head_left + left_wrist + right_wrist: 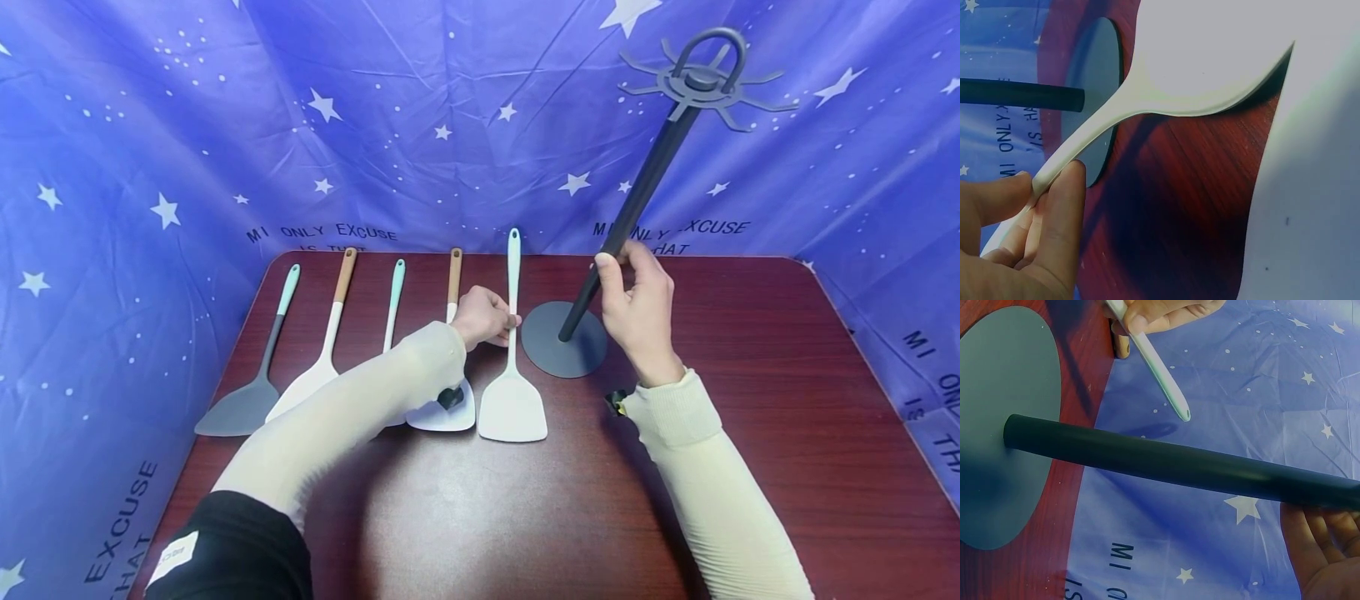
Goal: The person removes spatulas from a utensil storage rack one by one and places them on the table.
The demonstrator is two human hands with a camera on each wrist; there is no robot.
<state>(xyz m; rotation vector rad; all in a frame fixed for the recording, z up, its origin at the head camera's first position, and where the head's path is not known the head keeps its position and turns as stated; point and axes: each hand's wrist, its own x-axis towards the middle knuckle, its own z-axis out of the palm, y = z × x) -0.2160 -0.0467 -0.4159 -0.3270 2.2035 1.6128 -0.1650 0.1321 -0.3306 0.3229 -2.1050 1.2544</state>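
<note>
My left hand (483, 317) pinches a white spatula (513, 408) by its handle between thumb and fingers. Its pale mint handle end points to the back, and in the left wrist view the blade (1191, 56) is broad and flat. To the right, my right hand (641, 312) holds the dark pole of a utensil stand (648, 183), thumb on one side and fingers on the other. The stand has a round grey base (551, 350), a ring of hooks (701, 87) and a looped top. In the right wrist view, fingers (1329, 540) lie against the pole.
Left of the held spatula lie a grey spatula (243, 407) with a mint handle, a white utensil (330, 333) with a brown handle, a mint-handled one (396, 287) and a brown-handled spatula (454, 275). My left sleeve partly covers some. A blue starry curtain (450, 125) surrounds the table (750, 350).
</note>
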